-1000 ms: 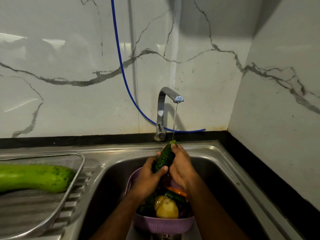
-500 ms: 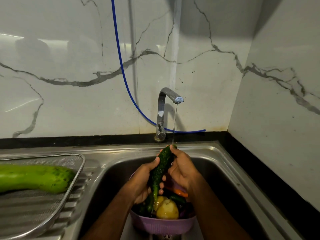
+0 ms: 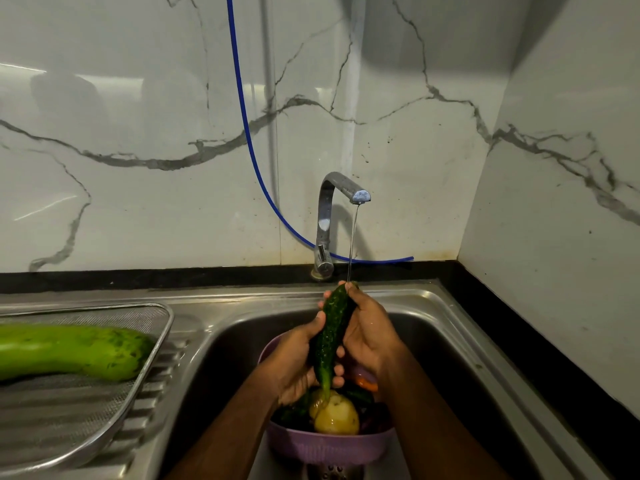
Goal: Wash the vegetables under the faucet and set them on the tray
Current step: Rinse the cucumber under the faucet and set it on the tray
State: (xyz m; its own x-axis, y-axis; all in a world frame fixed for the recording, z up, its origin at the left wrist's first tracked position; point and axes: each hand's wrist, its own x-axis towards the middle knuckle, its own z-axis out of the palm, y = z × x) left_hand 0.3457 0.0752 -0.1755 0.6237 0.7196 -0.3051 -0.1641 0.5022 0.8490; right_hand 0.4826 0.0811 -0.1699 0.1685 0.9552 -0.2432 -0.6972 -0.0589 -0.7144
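Observation:
A dark green cucumber stands nearly upright over the sink, its top under the thin stream from the chrome faucet. My left hand grips its lower half from the left. My right hand wraps its upper half from the right. Below them a purple colander holds a yellow potato, something orange and other dark vegetables, partly hidden by my hands. A long light green gourd lies on the mesh tray at the left.
The steel sink basin surrounds the colander. A ribbed draining board lies under the tray. A blue hose hangs down the marble wall behind the faucet. A black counter strip runs along the back and right side.
The cucumber has been drawn out longer and stands more upright. My left hand has slid down to its lower part while my right hand stays near the top.

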